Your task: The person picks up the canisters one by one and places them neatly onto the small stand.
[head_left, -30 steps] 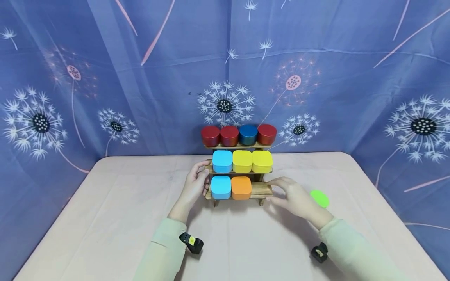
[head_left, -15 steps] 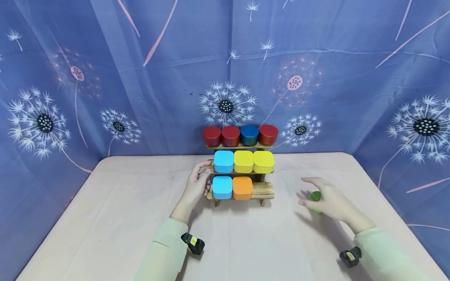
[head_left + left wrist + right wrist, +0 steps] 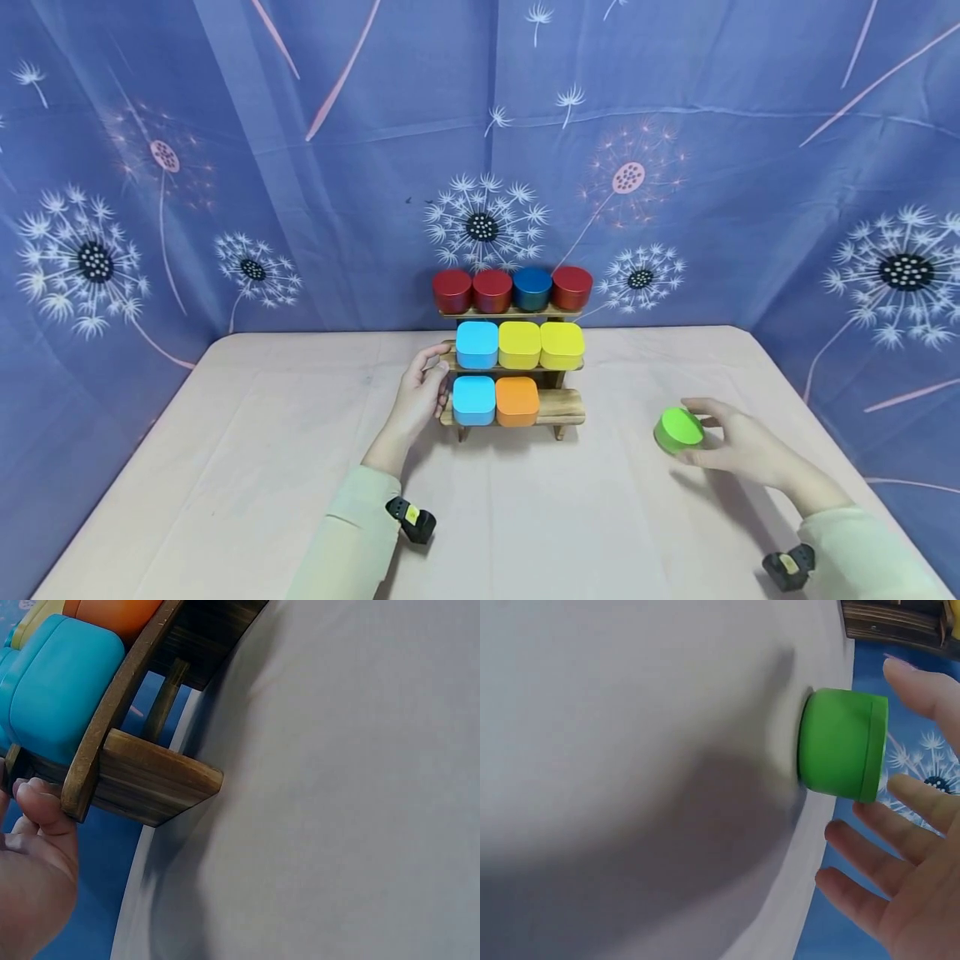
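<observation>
A three-tier wooden shelf [image 3: 561, 407] stands at the back middle, and my left hand [image 3: 417, 392] holds its left end. In the left wrist view the thumb and curled fingers [image 3: 46, 814] lie at the ends of the tiers. On the right of the table sits a round green tin [image 3: 678, 430], lid up. My right hand [image 3: 746, 446] reaches to it from the right, thumb and fingers spread about its near side. The right wrist view shows the fingers [image 3: 866, 851] straight and loose, not closed round the green tin [image 3: 840, 742].
On the top tier are red tins [image 3: 452, 291] and a dark blue tin [image 3: 532, 288]. The middle tier bears a light blue box [image 3: 477, 345] and two yellow boxes [image 3: 562, 345]. Another light blue box [image 3: 474, 401] and an orange box [image 3: 517, 402] fill the bottom tier's left part.
From the bottom tier's right end, my right hand has moved right, passing over the green tin to its right side. My left hand stays at the shelf.
</observation>
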The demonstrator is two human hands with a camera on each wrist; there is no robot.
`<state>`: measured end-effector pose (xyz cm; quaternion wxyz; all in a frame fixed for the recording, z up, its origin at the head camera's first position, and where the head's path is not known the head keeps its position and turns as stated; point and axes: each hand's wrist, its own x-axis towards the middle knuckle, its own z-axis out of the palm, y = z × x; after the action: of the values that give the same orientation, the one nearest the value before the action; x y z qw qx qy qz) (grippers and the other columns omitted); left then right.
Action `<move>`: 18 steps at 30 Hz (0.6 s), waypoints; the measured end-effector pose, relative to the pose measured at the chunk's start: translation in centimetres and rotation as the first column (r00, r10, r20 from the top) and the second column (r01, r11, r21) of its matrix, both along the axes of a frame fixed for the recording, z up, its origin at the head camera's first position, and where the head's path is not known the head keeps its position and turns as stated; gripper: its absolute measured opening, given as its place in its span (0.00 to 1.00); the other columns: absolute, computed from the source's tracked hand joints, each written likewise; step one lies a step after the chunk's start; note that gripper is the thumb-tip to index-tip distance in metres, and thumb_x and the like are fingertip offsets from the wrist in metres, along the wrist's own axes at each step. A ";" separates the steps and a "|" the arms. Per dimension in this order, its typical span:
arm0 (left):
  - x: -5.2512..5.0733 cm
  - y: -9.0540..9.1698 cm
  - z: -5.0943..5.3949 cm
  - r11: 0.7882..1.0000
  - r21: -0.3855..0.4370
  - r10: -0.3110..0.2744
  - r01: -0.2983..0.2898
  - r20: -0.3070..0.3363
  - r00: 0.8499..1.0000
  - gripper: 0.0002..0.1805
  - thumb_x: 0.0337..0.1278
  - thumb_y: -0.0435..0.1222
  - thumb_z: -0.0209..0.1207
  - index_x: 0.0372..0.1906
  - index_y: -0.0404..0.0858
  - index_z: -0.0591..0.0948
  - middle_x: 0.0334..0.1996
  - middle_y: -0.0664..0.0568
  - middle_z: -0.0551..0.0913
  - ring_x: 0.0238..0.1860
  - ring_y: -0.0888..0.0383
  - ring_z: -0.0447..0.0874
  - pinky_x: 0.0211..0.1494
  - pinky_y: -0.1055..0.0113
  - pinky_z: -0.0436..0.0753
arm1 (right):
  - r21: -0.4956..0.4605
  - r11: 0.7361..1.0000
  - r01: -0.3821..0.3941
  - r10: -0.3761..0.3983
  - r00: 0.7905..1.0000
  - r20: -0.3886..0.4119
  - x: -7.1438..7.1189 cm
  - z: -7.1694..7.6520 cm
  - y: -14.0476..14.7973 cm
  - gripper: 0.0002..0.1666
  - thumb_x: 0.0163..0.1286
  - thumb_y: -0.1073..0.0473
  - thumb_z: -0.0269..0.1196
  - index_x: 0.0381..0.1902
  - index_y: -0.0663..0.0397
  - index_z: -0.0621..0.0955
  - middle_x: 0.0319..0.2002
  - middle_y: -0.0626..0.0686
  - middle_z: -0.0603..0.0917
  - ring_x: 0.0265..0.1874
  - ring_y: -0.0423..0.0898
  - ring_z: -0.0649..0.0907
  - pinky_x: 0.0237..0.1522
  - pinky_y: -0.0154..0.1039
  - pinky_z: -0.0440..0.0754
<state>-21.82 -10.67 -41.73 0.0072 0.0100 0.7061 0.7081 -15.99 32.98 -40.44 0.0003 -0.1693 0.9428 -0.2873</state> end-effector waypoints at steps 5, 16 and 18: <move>0.0 0.0 0.0 1.000 0.000 -0.002 0.002 0.004 1.000 0.18 0.70 0.37 0.45 0.62 0.49 0.70 0.19 0.53 0.66 0.18 0.60 0.63 0.16 0.73 0.66 | -0.017 1.000 -0.009 0.010 1.000 0.025 0.1 -0.2 0.1 0.42 0.50 0.54 0.74 0.59 0.68 0.70 0.49 0.63 0.80 0.40 0.51 0.82 0.41 0.39 0.81; -0.1 -0.1 -0.1 1.000 0.007 -0.004 0.004 0.014 1.000 0.18 0.70 0.37 0.45 0.62 0.49 0.70 0.19 0.53 0.66 0.18 0.60 0.63 0.15 0.72 0.66 | -0.016 0.999 0.051 -0.050 0.998 0.022 0.0 -0.3 -0.3 0.38 0.55 0.53 0.71 0.57 0.69 0.71 0.48 0.65 0.80 0.40 0.55 0.82 0.37 0.38 0.82; -0.2 -0.1 -0.1 1.000 0.007 -0.011 0.010 0.020 1.000 0.18 0.71 0.37 0.45 0.62 0.49 0.69 0.19 0.54 0.66 0.18 0.60 0.63 0.15 0.72 0.66 | -0.012 0.998 0.057 -0.057 0.998 0.017 -0.1 -0.2 -0.5 0.38 0.55 0.53 0.71 0.57 0.69 0.71 0.49 0.66 0.80 0.41 0.57 0.82 0.38 0.41 0.83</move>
<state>-21.97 -10.81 -41.80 0.0180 0.0066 0.7035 0.7105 -16.07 32.44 -40.63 -0.0013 -0.1400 0.9454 -0.2944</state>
